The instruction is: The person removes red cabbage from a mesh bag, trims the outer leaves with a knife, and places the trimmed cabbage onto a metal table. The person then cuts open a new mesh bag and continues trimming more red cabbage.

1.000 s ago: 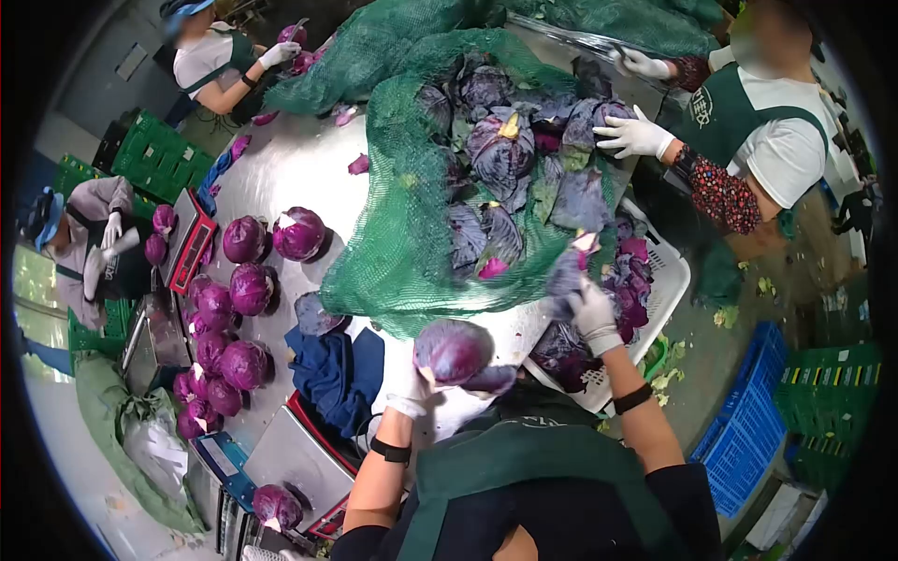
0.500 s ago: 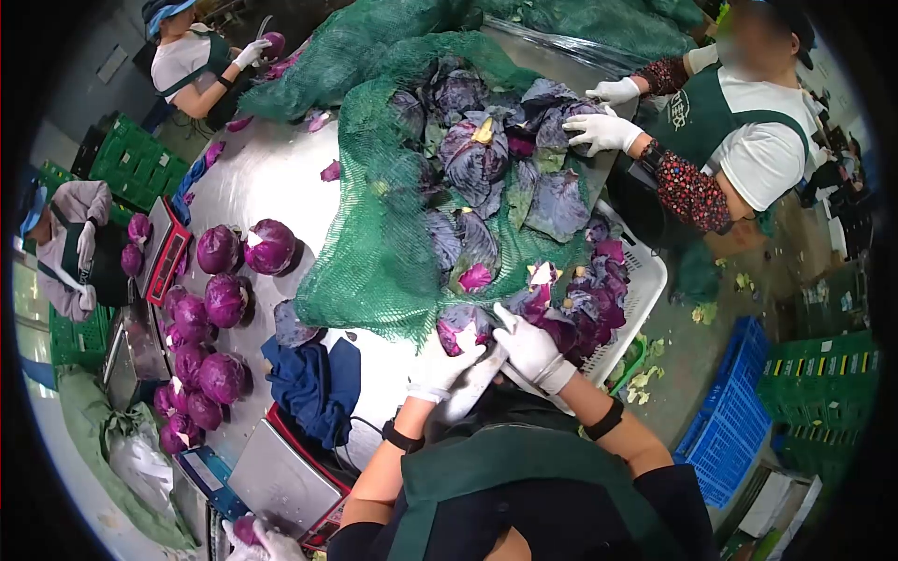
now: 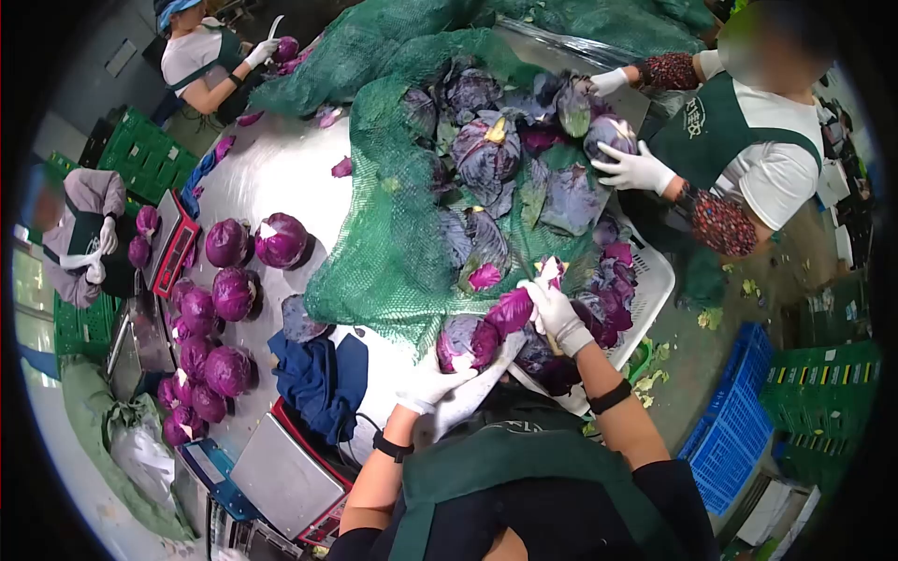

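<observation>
A red cabbage with a pale cut patch sits at the table's near edge. My left hand, in a white glove, is closed around its lower left side. Beside its upper right, my gloved right hand pinches a bright purple cabbage leaf, its fingertips partly hidden. Loose outer leaves are heaped in a white crate to the right of that hand. Ahead lies a green mesh bag, spread beneath several dark, unpeeled cabbages.
Several shiny peeled cabbages stand on the left, near a scale and a blue cloth. Across the bag, a co-worker's gloved hand holds a cabbage. Two other people stand at the far left. A blue crate is at the right.
My right hand has moved slightly up and right from the cabbage, with the purple leaf drawn out beside it. My left hand stays on the cabbage. The co-worker opposite has lifted a cabbage.
</observation>
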### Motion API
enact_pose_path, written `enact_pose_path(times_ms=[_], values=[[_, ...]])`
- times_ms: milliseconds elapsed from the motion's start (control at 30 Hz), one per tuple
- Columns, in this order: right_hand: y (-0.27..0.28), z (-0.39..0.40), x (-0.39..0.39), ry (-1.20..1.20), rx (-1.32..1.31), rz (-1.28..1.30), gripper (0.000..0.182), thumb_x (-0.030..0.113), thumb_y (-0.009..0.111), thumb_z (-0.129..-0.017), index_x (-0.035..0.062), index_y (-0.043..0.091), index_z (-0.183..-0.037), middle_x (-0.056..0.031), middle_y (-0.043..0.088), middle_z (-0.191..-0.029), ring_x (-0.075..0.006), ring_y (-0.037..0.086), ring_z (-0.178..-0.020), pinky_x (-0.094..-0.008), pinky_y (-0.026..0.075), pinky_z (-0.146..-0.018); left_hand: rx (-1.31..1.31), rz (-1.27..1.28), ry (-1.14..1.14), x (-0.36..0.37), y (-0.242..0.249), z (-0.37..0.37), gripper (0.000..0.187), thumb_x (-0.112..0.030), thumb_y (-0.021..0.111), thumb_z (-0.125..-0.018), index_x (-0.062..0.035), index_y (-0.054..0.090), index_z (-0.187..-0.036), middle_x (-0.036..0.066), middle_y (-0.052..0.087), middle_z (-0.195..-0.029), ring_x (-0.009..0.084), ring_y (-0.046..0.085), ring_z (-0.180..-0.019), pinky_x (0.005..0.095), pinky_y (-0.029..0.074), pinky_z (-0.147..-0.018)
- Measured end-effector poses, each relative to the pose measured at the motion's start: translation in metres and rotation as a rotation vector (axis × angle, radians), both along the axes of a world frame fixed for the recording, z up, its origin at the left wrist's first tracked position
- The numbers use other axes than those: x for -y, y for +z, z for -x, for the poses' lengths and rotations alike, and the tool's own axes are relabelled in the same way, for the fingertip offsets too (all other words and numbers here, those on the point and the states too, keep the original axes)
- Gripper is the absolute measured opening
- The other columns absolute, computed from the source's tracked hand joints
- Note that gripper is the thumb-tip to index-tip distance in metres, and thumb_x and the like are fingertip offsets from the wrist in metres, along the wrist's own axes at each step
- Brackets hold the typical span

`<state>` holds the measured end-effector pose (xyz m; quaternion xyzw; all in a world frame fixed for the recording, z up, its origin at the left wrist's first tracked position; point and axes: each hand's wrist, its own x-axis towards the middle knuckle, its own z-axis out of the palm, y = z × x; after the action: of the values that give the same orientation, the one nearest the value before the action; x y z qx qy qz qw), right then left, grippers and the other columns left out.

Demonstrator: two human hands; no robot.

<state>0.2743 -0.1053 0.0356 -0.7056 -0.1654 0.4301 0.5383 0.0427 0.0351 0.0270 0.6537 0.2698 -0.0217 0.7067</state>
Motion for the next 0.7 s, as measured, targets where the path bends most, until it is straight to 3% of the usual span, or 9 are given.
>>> enact_pose_path(times_ms=[100, 167, 200, 233, 333, 500, 567, 633, 700], values=[[0.046, 0.044, -0.008, 0.119, 0.363, -0.141, 0.050, 0.032, 0.052, -0.088, 0.0104, 0.039, -0.132, -0.0138, 0.061, -0.093, -0.0183, 0.060, -0.053, -0.0355, 0.050, -0.054, -0.040, -0.318, 0.051, 0.013, 0.034, -0.018, 0.103, -0.036, 0.080, -0.061, 0.0067, 0.022, -0.136, 0.023, 0.040, -0.129, 0.0305, 0.042, -0.119, 0.0357, 0.034, -0.100], [0.010, 0.073, -0.004, 0.311, 1.074, -0.065, 0.066, 0.039, 0.052, -0.085, 0.0139, 0.025, -0.140, -0.0189, 0.051, -0.120, -0.0259, 0.065, -0.064, -0.0396, 0.052, -0.061, 0.064, -0.620, 0.031, 0.020, 0.016, -0.022, 0.108, -0.038, 0.078, -0.062, 0.0072, 0.016, -0.138, 0.026, 0.035, -0.133, 0.0339, 0.036, -0.124, 0.0367, 0.032, -0.102], [0.034, 0.078, -0.006, 0.571, 0.838, 0.309, 0.074, 0.045, 0.052, -0.083, 0.0164, 0.019, -0.142, -0.0204, 0.040, -0.131, -0.0306, 0.064, -0.066, -0.0389, 0.053, -0.060, 0.089, -0.683, -0.020, 0.018, 0.011, -0.024, 0.111, -0.033, 0.080, -0.061, 0.0052, 0.012, -0.140, 0.026, 0.028, -0.137, 0.0336, 0.032, -0.127, 0.0369, 0.028, -0.104], [0.017, 0.078, -0.006, 0.438, 0.937, 0.205, 0.057, 0.043, 0.052, -0.083, 0.0152, 0.039, -0.131, -0.0197, 0.053, -0.116, -0.0305, 0.063, -0.064, -0.0403, 0.051, -0.057, 0.096, -0.681, -0.029, 0.013, 0.007, -0.022, 0.111, -0.033, 0.080, -0.061, 0.0052, 0.012, -0.140, 0.026, 0.028, -0.137, 0.0336, 0.032, -0.127, 0.0369, 0.028, -0.104], [-0.004, 0.051, -0.017, 0.123, 0.784, 0.143, 0.025, 0.034, 0.050, -0.086, 0.0094, 0.053, -0.082, -0.0150, 0.060, -0.072, -0.0309, 0.062, -0.067, -0.0398, 0.049, -0.060, 0.145, -0.197, -0.143, -0.002, 0.012, -0.012, 0.108, -0.006, 0.079, -0.062, -0.0025, 0.007, -0.143, 0.022, 0.025, -0.141, 0.0256, 0.034, -0.126, 0.0340, 0.043, -0.092], [0.006, 0.033, 0.004, 0.296, 0.832, 0.073, 0.025, 0.030, 0.048, -0.088, 0.0047, 0.051, -0.088, -0.0179, 0.058, -0.074, -0.0365, 0.058, -0.068, -0.0434, 0.048, -0.063, 0.112, 0.071, -0.067, 0.005, 0.031, 0.004, 0.110, -0.017, 0.083, -0.059, -0.0022, 0.013, -0.142, 0.023, 0.035, -0.135, 0.0298, 0.040, -0.122, 0.0359, 0.038, -0.098], [0.025, 0.044, 0.005, 0.412, 0.740, 0.003, 0.023, 0.028, 0.049, -0.088, 0.0046, 0.051, -0.087, -0.0182, 0.057, -0.072, -0.0366, 0.058, -0.066, -0.0417, 0.048, -0.062, -0.119, -0.731, -0.022, 0.023, 0.028, -0.003, 0.107, -0.030, 0.081, -0.061, -0.0022, 0.015, -0.141, 0.021, 0.041, -0.131, 0.0312, 0.042, -0.119, 0.0363, 0.042, -0.093], [0.018, 0.024, 0.007, 0.195, 0.232, 0.185, 0.021, 0.024, 0.052, -0.086, 0.0034, 0.054, -0.088, -0.0179, 0.058, -0.076, -0.0337, 0.059, -0.074, -0.0404, 0.048, -0.064, -0.179, -0.661, 0.004, 0.025, 0.014, 0.006, 0.101, -0.038, 0.078, -0.062, -0.0021, 0.022, -0.138, 0.019, 0.043, -0.127, 0.0317, 0.044, -0.118, 0.0381, 0.046, -0.091], [-0.036, -0.016, 0.034, 0.432, 1.136, 0.235, 0.024, 0.027, 0.056, -0.084, 0.0040, 0.055, -0.091, -0.0177, 0.059, -0.087, -0.0317, 0.060, -0.080, -0.0386, 0.048, -0.067, 0.180, 0.210, 0.293, 0.010, -0.004, 0.022, 0.093, -0.037, 0.077, -0.064, -0.0042, 0.027, -0.135, 0.019, 0.044, -0.126, 0.0320, 0.043, -0.120, 0.0423, 0.045, -0.093]])
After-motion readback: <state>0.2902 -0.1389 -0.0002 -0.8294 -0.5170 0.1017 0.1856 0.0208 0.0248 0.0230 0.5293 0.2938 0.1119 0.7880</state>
